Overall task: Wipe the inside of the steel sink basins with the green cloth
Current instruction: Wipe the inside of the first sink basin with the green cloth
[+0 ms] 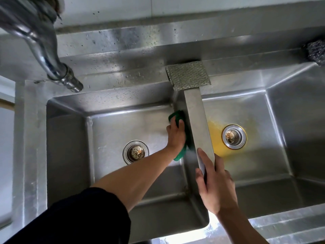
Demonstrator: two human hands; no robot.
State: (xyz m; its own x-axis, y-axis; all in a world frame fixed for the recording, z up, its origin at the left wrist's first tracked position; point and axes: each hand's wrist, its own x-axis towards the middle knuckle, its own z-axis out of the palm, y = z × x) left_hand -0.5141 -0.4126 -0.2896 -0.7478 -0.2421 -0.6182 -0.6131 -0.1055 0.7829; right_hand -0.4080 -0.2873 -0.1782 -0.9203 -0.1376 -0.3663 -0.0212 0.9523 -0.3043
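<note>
A double steel sink fills the view. My left hand (176, 136) is down inside the left basin (112, 124) and presses the green cloth (177, 117) against the basin's right wall, under the divider (198, 120). Green cloth shows above my fingers and below my wrist. My right hand (215, 182) rests on the near end of the divider, fingers wrapped over its edge. The right basin (260, 164) has a yellow stain (217, 138) on its floor beside the drain (233, 136).
A chrome tap (52, 62) juts over the left basin's far left corner. A grey scouring pad (189, 75) lies on the back ledge at the divider's far end, and a steel wool ball (315, 51) sits at far right. The left drain strainer (135, 152) is in place.
</note>
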